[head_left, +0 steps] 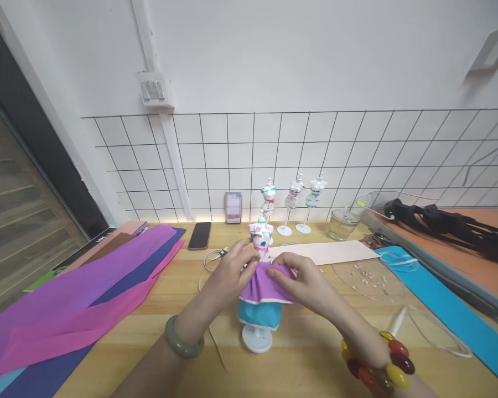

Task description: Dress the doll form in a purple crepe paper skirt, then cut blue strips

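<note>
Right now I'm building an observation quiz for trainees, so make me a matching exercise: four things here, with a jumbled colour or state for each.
1. Purple cloth on the front dress form
2. Cloth layer just below it
3. Dress form's base
4. Bangle

A. White
B. Grey-green
C. Held by the left hand and right hand
D. Blue

Pairs: 1-C, 2-D, 3-A, 4-B

Glass jar (343, 225) is my reference. Left of it I see three small mannequins (295, 194), then an upright phone (233, 208), and a dark phone (200, 236) lying flat farther left. Wire grid (254, 114) behind the jar; black straps (448, 226) to its right.
</note>
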Demonstrator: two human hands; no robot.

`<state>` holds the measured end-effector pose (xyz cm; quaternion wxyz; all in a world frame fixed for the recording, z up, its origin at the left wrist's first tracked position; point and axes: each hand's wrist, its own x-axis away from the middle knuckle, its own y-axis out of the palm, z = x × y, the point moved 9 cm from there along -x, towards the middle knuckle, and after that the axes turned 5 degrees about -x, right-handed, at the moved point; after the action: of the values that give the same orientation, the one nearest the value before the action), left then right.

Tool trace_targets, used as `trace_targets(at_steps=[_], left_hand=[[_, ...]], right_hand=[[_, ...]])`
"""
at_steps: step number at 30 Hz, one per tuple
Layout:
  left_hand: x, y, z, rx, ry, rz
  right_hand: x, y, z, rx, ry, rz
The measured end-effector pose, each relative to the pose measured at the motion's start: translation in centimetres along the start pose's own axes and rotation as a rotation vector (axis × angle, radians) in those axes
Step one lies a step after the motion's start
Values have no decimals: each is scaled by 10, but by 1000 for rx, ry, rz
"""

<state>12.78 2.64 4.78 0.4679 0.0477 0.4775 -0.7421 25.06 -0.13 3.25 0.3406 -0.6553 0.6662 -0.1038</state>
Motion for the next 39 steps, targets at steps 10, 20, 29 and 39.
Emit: trace_targets(at_steps=[10,20,29,39], left_hand=[[0,-2,3,145,-18,44],[1,3,-6,320,-95,82],[2,3,-17,412,-178,139],[4,1,-21,356,-167,245]], right_hand=[[-2,1,8,-1,33,111],[-2,-4,5,26,-19,140],[-2,0,3,-9,-22,101],[-2,-2,4,-123,-30,113]])
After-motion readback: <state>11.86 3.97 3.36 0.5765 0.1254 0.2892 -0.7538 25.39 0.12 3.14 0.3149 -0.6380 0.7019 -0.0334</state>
